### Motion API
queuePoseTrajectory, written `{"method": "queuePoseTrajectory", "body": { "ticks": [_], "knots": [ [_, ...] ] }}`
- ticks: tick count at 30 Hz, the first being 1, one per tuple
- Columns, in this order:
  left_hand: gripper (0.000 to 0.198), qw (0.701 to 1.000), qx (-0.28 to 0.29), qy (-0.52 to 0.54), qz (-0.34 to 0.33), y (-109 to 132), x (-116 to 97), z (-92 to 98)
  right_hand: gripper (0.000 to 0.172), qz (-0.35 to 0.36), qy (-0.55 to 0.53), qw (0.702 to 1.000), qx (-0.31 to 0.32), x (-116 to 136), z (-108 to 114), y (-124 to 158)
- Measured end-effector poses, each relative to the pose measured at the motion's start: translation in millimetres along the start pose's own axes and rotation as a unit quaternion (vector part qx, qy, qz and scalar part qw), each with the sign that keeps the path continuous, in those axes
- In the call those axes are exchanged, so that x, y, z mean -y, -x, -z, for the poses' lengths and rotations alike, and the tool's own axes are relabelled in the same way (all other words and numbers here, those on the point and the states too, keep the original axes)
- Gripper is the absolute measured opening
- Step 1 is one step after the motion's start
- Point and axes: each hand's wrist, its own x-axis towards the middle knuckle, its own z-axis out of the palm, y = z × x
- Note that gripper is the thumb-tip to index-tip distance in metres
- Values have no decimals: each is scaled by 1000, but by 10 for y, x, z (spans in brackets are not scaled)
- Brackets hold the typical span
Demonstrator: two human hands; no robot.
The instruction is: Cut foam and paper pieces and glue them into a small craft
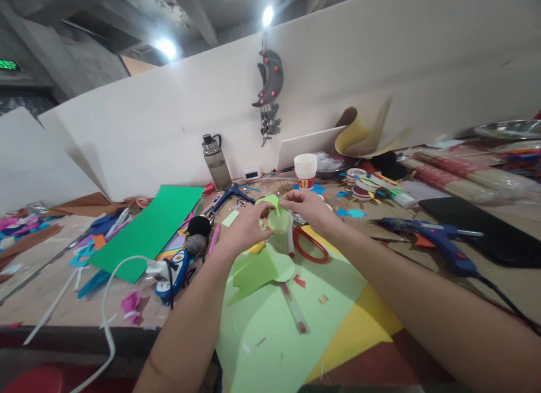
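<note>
Head view: both hands working at a pale-green cup-like piece [279, 221] over the light-green sheet [291, 356].
R hand's [310, 208] thumb & index are pinching tog. on a lime paper bit [278, 209] at the piece's top; L hand's [255, 226] fingers are curling at its L side, can't tell if gripping. Red-handled scissors [316, 261] are lying just R of it, cut lime paper [253, 274] & a red-tipped pen [295, 308] nearer the wearer. Blue glue gun [443, 246] is resting well apart, far R on the tabletop [357, 235].
</note>
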Motion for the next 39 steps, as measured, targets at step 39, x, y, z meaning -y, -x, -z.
{"method": "queuePoseTrajectory", "body": {
  "ticks": [39],
  "knots": [
    [39,974,189,8,122,86,381,75,32,-28,-7,999,-31,-53,52,67]
  ]
}}
